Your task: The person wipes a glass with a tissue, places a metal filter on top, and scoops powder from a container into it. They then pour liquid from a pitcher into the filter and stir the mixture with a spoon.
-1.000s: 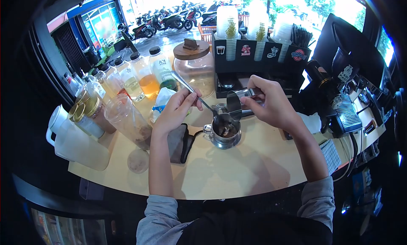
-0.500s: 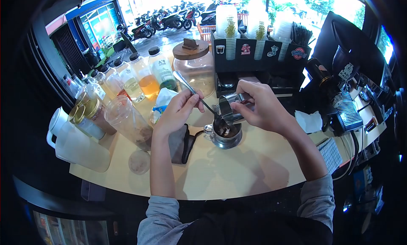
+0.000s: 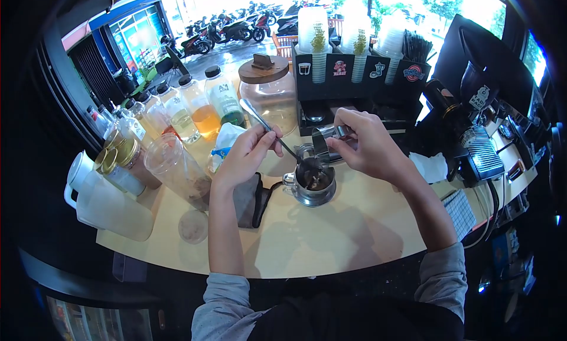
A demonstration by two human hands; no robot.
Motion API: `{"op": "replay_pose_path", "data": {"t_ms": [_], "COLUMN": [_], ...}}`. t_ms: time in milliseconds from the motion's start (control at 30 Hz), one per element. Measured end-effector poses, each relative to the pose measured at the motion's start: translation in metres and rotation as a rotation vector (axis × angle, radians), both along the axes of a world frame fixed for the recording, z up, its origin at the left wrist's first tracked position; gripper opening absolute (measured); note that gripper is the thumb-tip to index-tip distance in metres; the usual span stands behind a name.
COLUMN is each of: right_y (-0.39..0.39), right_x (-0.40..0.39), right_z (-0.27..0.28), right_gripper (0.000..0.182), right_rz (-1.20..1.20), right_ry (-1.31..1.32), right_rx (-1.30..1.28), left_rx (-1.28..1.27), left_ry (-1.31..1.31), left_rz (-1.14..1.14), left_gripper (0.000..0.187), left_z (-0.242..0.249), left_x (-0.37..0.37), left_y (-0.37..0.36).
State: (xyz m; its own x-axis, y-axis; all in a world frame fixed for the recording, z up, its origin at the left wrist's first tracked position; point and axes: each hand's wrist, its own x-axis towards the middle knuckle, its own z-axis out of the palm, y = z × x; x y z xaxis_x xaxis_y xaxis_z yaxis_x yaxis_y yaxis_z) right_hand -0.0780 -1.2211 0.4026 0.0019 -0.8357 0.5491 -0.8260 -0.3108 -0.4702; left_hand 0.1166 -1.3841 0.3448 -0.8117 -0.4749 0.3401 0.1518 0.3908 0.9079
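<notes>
My left hand (image 3: 249,155) is closed around the handle of a metal spoon (image 3: 254,113), which slants down to the right with its bowl at the mouth of a glass cup (image 3: 322,190). Dark contents with some lighter bits show inside the cup, and it stands on a metal saucer (image 3: 316,203). My right hand (image 3: 371,145) grips a small metal pitcher (image 3: 322,146), tilted with its mouth toward the cup, just above the rim. Whether liquid is leaving the pitcher is hard to make out. A dark cloth (image 3: 251,208) lies left of the cup.
On the left are a plastic jug (image 3: 109,199), an open clear jar (image 3: 171,164), a round lid (image 3: 194,226) and several bottles (image 3: 207,116). A wooden-lidded jar (image 3: 266,96) and a black cup holder (image 3: 360,81) stand behind. Right is a coffee machine (image 3: 487,155).
The pitcher in my right hand has shifted slightly up and to the right. My left hand and the spoon have hardly moved. The cup stays in place.
</notes>
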Motion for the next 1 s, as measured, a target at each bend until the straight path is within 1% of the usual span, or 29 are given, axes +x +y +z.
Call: {"op": "replay_pose_path", "data": {"t_ms": [200, 333, 433, 600, 833, 900, 1000], "right_y": [0.012, 0.02, 0.022, 0.019, 0.007, 0.007, 0.002], "right_x": [-0.004, -0.001, 0.0, 0.007, 0.013, 0.014, 0.01], "right_z": [0.006, 0.01, 0.011, 0.011, 0.007, 0.011, 0.004], "right_gripper": [0.026, 0.026, 0.027, 0.026, 0.025, 0.019, 0.024], "right_rz": [-0.054, -0.073, -0.051, 0.019, 0.071, 0.057, 0.072], "right_ry": [0.042, 0.02, -0.008, 0.047, 0.035, 0.1, 0.057], "right_rx": [-0.002, 0.023, 0.024, -0.001, -0.007, 0.035, 0.01], "left_rx": [0.024, 0.018, 0.008, 0.011, 0.006, 0.006, 0.003], "left_ry": [0.024, 0.019, 0.014, 0.02, 0.018, 0.016, 0.011], "left_rz": [-0.002, 0.003, 0.006, 0.0, -0.013, -0.006, 0.002], "left_gripper": [0.022, 0.022, 0.022, 0.022, 0.022, 0.022, 0.021], "left_z": [0.0, 0.0, 0.0, -0.001, -0.002, -0.002, -0.002], "left_x": [-0.001, -0.001, -0.001, -0.001, -0.002, -0.002, -0.003], "left_y": [0.0, 0.0, 0.0, -0.001, -0.001, -0.001, -0.001]}}
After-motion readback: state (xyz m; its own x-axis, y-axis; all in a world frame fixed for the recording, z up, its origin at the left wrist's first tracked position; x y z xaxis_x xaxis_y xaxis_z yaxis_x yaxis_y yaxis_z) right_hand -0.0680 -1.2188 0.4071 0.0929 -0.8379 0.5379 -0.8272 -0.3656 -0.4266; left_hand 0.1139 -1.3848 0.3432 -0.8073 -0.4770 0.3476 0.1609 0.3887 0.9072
